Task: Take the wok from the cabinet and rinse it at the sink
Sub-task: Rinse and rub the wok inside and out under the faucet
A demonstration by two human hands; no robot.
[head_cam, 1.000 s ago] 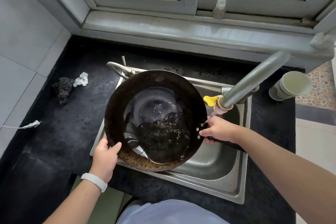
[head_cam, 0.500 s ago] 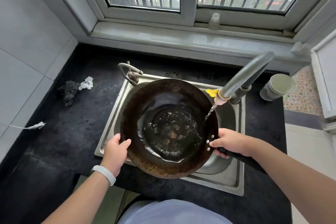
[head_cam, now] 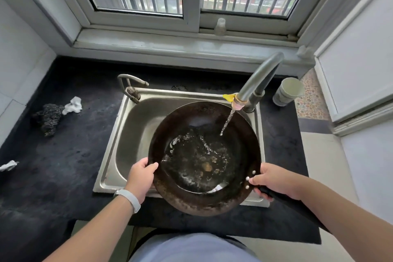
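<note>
Right hand: grip clenched around the black handle of the round dark brown metal wok, just beside the three pale rivets on the wok's near right rim. Left hand: grip closed over the wok's near left rim, thumb laid on the inner edge; a white band is worn on that wrist.

The wok is held over the rectangular stainless steel sink, covering its right and near portion, the near rim of the wok overhanging the sink's front edge. A shallow pool of water with brownish flecks is seen in the wok's bottom. A thin stream of water from the grey curved tap, mounted at the sink's far right corner, is landing on the wok's far right inner wall. A yellow tag is attached near the spout.

The sink is set in a black tabletop. Left of the sink, well apart: a dark wire scrubber and a crumpled white scrap, touching. Right of the sink, near the tap: a pale cup, tilted on its side.
</note>
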